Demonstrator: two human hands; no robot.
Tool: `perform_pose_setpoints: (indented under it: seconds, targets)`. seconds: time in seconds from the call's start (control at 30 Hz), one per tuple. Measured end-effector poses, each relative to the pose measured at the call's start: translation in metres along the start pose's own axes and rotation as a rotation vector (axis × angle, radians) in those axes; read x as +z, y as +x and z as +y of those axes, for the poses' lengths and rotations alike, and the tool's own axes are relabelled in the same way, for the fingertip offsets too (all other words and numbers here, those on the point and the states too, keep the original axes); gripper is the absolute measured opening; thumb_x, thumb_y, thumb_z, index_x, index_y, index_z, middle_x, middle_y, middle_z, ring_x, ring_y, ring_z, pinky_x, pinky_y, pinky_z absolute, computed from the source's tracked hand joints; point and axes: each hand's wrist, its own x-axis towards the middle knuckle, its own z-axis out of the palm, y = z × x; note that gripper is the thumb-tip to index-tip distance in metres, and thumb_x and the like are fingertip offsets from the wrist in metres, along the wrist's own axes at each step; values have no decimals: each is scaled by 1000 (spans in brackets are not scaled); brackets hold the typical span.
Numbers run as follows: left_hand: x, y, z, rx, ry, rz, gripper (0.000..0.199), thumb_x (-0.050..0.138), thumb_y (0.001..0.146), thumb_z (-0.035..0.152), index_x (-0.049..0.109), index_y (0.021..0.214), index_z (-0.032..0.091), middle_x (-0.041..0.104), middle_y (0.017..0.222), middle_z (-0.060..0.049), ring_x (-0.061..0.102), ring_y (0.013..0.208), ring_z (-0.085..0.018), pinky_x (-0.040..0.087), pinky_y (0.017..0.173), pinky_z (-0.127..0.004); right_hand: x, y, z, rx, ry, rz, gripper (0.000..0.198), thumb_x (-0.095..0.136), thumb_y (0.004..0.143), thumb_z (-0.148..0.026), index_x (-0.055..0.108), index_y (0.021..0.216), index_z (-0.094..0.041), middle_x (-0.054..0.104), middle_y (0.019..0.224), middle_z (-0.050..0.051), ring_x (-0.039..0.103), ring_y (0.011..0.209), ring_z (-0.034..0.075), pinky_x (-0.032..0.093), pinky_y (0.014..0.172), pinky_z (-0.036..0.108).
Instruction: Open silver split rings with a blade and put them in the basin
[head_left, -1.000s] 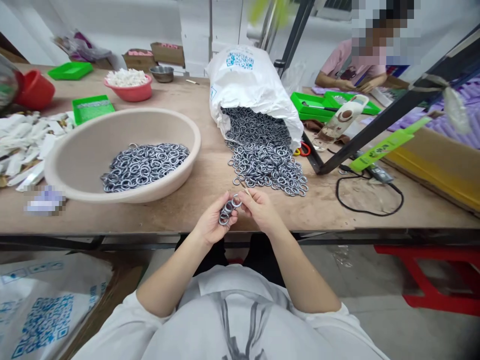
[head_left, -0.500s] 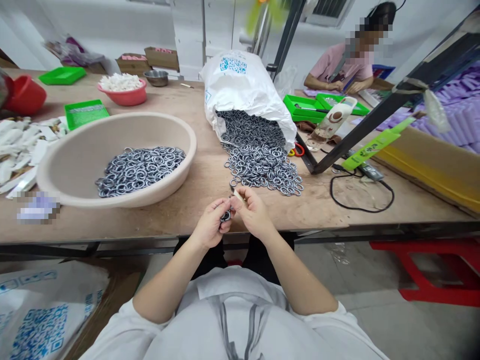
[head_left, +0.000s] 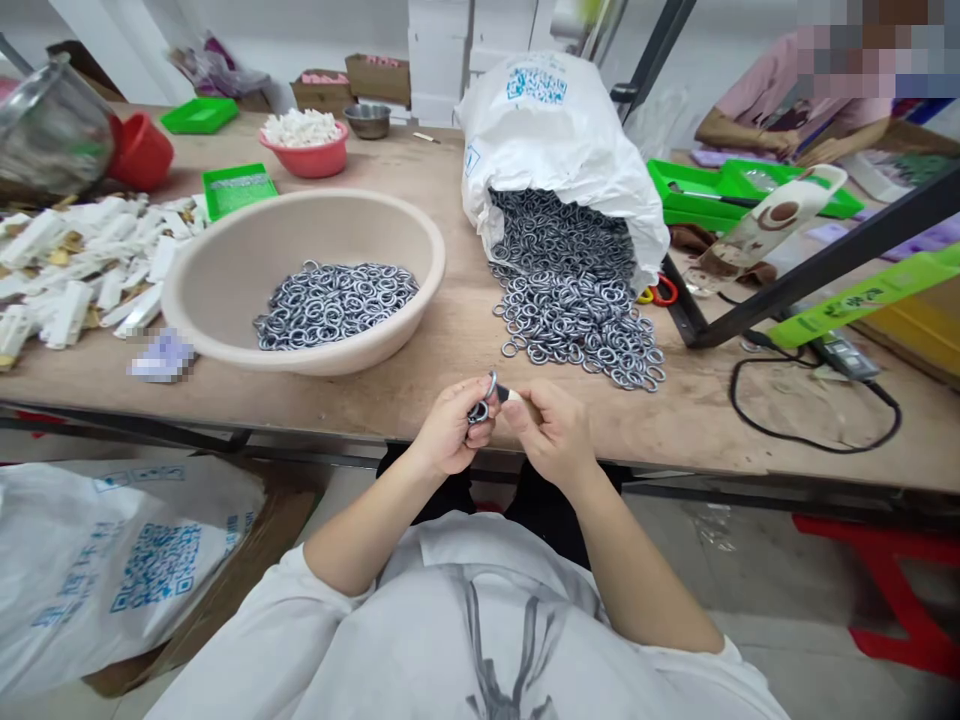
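Near the table's front edge, my left hand (head_left: 456, 424) is closed around a few dark grey rings (head_left: 478, 411), one standing up at its fingertips. My right hand (head_left: 553, 430) pinches a small tool (head_left: 509, 395) with a dark tip and a pale body. The dark tip is right beside the upright ring; whether they touch I cannot tell. Left of my hands stands a wide beige basin (head_left: 217, 345) partly filled with the same rings. Beyond my hands, a white sack (head_left: 559, 125) lies on its side, with a heap of rings (head_left: 581, 325) spilling from its mouth.
White pieces (head_left: 97, 265) lie in a pile at left, near green trays (head_left: 238, 192) and a red bowl (head_left: 306, 158). A dark metal frame (head_left: 810, 265) and a black cable (head_left: 814, 440) are at right. Another person (head_left: 795, 110) works across the table.
My view has turned a little left, so things sit further right. My hands have drawn slightly apart, and a ring now stands up at my left fingertips beside the dark tip.
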Motion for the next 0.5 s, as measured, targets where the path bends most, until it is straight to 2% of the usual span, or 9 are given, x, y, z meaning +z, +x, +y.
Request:
perform_pose_setpoints:
  seconds: [0.07,0.17,0.37,0.5]
  targets:
    - [1,-1,0,-10,-13,12,41,81,69,42,49,73,16,46,54,7,31,35,0,14,34,-12,0,-3,-4,-60,-145,-6,33,54,96,-47,61,77,-21,59,70,2,51,67,15,34,63,30]
    - [3,-2,0,-18,-22,12,40,81,69,40,49,73,17,44,52,8,30,35,0,14,35,-12,1,-4,-5,-84,-236,-2,33,52,97,-46,60,77,-22,60,72,3,53,68,15,33,62,30]
    - [4,-4,-1,-48,-33,-18,39,81,70,39,49,73,17,44,51,8,30,34,0,13,34,-12,-1,-3,-3,-115,-242,-19,31,52,97,-43,57,73,-22,58,67,1,51,64,15,33,62,30]
    - [4,-4,-2,-52,-40,-21,39,80,70,38,48,73,17,44,52,9,30,34,0,14,34,-12,-1,-3,-3,-83,-203,-42,34,52,95,-43,54,69,-22,56,64,1,48,61,14,32,61,30]
